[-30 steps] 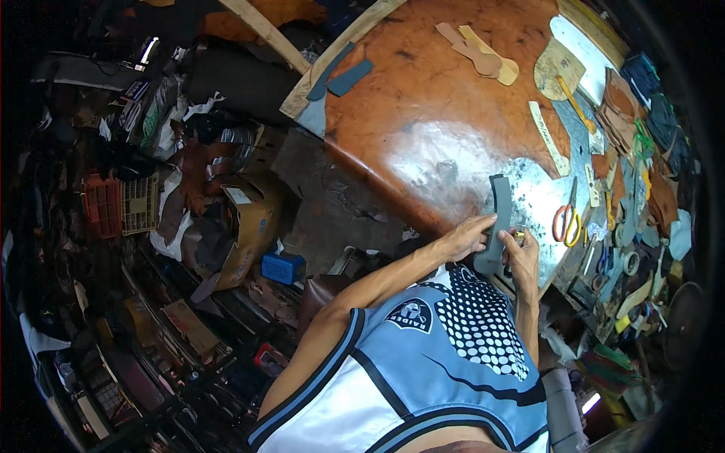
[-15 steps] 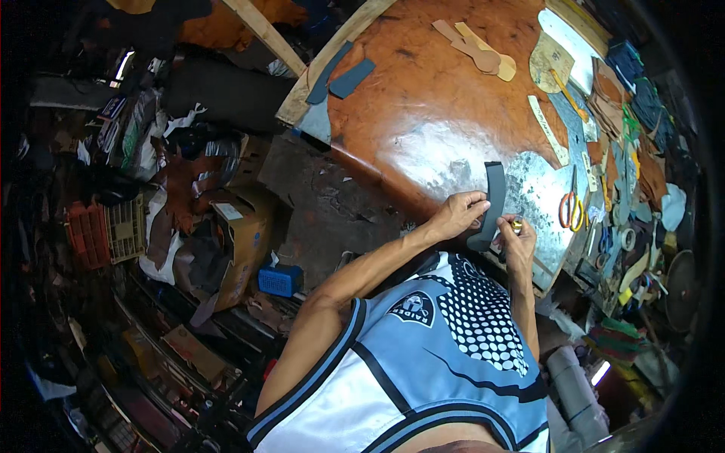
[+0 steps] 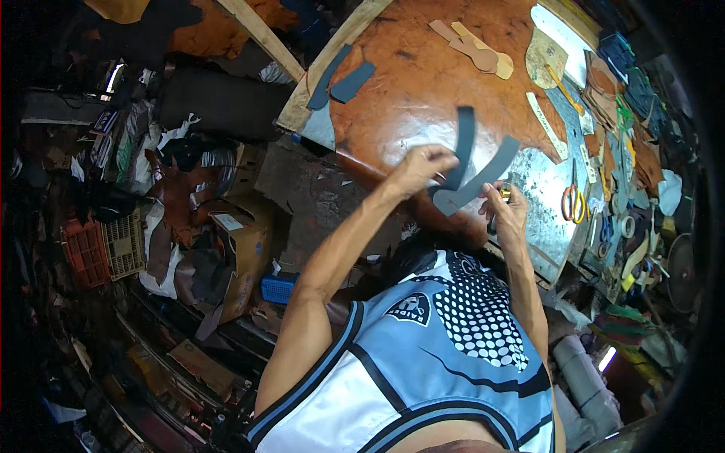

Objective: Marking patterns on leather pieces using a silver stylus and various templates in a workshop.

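Two curved strips, leather-like, fan apart in a V above the brown hide (image 3: 408, 83), their rounded lower ends together. My left hand (image 3: 420, 166) is closed on the darker strip (image 3: 464, 140) near its lower half. In my right hand (image 3: 509, 208) the lighter grey strip (image 3: 492, 171) is pinched between thumb and fingers. Something small and yellow-gold shows at the right fingers; I cannot tell if it is a ring or part of a tool. A dark end pokes out below that hand.
Two more dark grey pieces (image 3: 353, 83) lie at the table's far left corner. Tan cut pieces (image 3: 479, 53) rest at the back. Orange-handled scissors (image 3: 574, 208), a pale marked strip (image 3: 546, 127) and cluttered scraps lie right. A cardboard box (image 3: 245, 253) stands on the left.
The strips, lying together as one before, are now spread apart. Both hands have moved forward, the left one also leftward with the darker strip.
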Demonstrator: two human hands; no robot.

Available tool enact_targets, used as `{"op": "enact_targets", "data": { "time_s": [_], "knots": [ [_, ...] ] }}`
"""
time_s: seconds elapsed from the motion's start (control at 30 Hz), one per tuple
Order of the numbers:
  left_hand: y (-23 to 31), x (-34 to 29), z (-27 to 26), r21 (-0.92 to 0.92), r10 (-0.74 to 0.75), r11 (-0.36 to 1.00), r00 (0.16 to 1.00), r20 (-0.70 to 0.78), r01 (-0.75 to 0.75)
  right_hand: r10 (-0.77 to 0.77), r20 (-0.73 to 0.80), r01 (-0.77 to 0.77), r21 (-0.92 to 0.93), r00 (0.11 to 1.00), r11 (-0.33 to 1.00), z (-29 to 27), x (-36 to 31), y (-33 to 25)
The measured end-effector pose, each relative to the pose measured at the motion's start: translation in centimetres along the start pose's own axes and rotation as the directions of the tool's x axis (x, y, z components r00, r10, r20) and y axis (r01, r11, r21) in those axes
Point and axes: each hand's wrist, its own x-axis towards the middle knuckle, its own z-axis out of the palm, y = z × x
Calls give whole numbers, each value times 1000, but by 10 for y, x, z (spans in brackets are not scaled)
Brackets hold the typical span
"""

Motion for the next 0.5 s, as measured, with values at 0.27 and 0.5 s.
{"op": "enact_targets", "data": {
  "time_s": [0.27, 0.5],
  "knots": [
    [65, 59, -215, 536, 279, 844, 856, -434, -3, 108, -129, -103, 42, 986, 994, -56, -31, 34],
    [26, 80, -254, 916, 559, 326, 733, -387, 234, 202, -285, -180, 102, 937, 978, -90, -65, 70]
  ]
}}
